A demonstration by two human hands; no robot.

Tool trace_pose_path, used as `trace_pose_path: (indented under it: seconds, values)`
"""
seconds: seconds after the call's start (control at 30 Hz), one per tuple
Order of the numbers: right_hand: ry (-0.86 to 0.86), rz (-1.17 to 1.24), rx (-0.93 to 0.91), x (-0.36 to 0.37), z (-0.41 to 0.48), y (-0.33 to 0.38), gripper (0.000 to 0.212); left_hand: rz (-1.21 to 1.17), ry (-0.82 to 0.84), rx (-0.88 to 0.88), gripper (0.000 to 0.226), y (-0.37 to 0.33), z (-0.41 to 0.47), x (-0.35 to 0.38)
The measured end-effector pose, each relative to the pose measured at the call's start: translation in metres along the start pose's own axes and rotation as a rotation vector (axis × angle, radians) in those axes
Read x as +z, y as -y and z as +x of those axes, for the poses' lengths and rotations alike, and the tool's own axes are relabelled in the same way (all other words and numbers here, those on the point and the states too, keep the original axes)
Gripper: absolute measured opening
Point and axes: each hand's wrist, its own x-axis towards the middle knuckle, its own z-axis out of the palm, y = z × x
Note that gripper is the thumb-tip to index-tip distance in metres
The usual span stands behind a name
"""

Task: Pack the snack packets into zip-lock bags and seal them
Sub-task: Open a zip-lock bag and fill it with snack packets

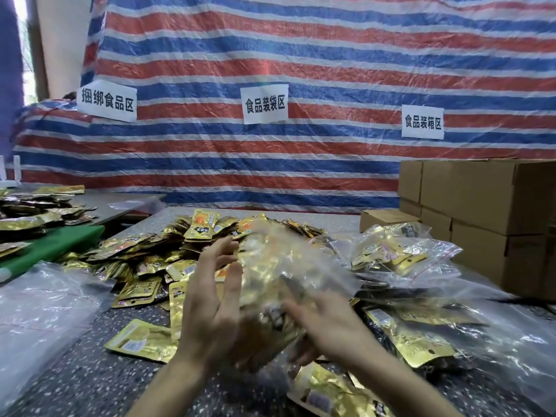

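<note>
At the lower centre of the frame, a zip-lock bag point(270, 284) stuffed with gold snack packets is held up above the counter point(75, 374) between both hands, smeared by motion blur. The left hand point(210, 299) lies flat against the bag's left side, its fingers point(231, 284) straight and released, pressing rather than gripping. The right hand point(328, 323) meets the bag from the lower right; its fingers point(290, 310) reach across the near face, but the blur hides whether they curl round it, so I cannot tell.

Behind the hands, a loose pile of snack packets point(168, 251) spreads across the middle of the counter. A filled bag point(391, 254) lies at centre right, just in front of stacked cardboard boxes point(481, 200). Empty clear bags point(45, 302) lie at the lower left, near a green board point(54, 245). A red, white and blue striped tarp point(301, 55) fills the upper frame, with three paper signs point(264, 103) stuck on it.
</note>
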Motion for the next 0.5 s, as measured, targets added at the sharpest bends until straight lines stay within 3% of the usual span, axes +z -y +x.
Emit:
trace_pose_path:
  seconds: [0.1,0.27,0.33,0.5]
  values:
    - [-0.053,0.228,0.269,-0.030,0.023,0.003,0.033,0.084,0.037,-0.011,0.043,0.002,-0.003,0.000]
    - [-0.300,0.697,0.273,-0.094,0.073,0.019,0.015,0.116,0.086,-0.005,0.032,0.004,-0.004,0.002]
    - [-0.369,0.809,0.300,-0.111,0.088,0.016,0.018,0.109,0.093,0.002,0.029,0.002,-0.005,0.004]
    - [-0.296,1.039,0.514,-0.114,0.090,-0.006,0.042,0.117,0.149,0.018,0.026,0.004,-0.009,0.007]
